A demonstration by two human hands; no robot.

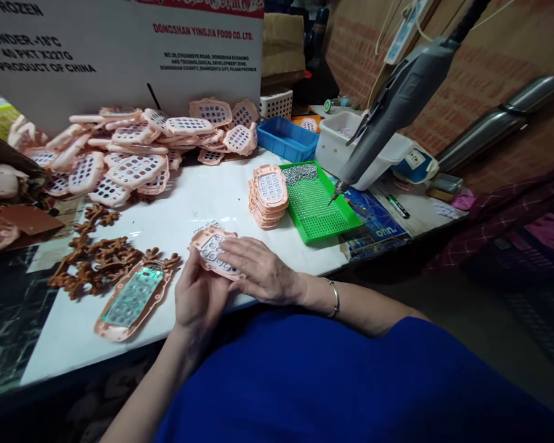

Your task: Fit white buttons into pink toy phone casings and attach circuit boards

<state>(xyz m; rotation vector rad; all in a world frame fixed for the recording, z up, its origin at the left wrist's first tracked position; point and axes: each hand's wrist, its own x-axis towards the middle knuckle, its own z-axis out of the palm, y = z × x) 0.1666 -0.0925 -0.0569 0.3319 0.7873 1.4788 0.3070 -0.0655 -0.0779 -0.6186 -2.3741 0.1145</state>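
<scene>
- Left hand (197, 298): grip closed round the lower left edge of a pink shell (213, 246), held up near the front edge of the white surface (203, 187).
- Right hand (264, 271): fingers laid nearly straight over the shell's keypad face; cannot tell whether its grip is closed.
- Left of hands: second shell with green board (133, 298), lying beside brown parts (92, 264).
- Beyond, to the right: shell stack (268, 194), next to green tray (335, 231); grey power screwdriver (388, 114) above.
</scene>
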